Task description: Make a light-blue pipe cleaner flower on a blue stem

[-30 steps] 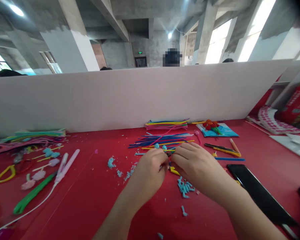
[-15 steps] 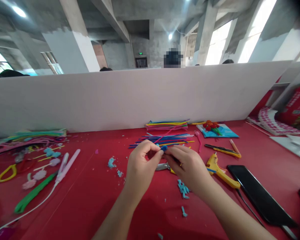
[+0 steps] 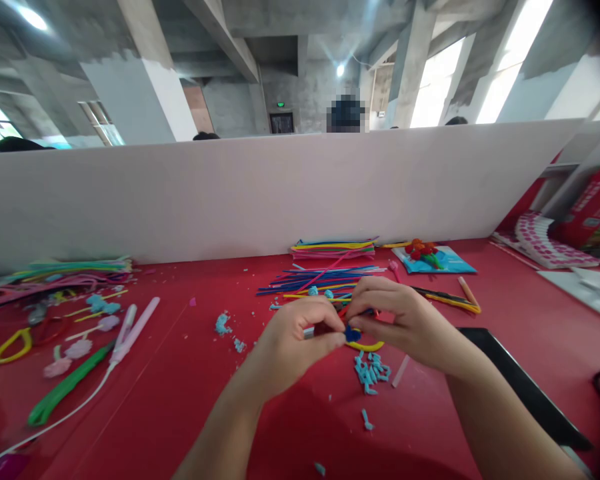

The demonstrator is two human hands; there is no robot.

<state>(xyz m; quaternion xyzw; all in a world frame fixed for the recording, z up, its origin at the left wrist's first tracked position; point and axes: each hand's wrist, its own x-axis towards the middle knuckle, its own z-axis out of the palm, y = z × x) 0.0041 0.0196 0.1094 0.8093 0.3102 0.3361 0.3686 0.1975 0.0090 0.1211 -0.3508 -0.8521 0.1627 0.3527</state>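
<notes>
Both hands meet over the middle of the table, pinching a small dark blue pipe cleaner piece (image 3: 352, 335). My left hand (image 3: 300, 337) grips its left side between thumb and fingers. From above and the right, my right hand (image 3: 405, 317) holds it with bent fingertips. Scissors, with a yellow handle loop (image 3: 367, 347) showing, lie partly hidden beneath my hands. Just in front is a heap of short light blue pieces (image 3: 371, 371). Behind my hands lie loose blue pipe cleaners (image 3: 315, 281).
A bundle of coloured pipe cleaners (image 3: 333, 249) rests against the white partition (image 3: 230, 200). On the left are a pink hot tool (image 3: 135, 337) with a cord and a green bundle (image 3: 70, 387). A black phone-like slab (image 3: 525, 393) lies right, under my forearm.
Both hands have moved right and slightly towards me, keeping the blue piece between them. My right forearm now covers the yellow glue gun, and more of the light blue heap shows.
</notes>
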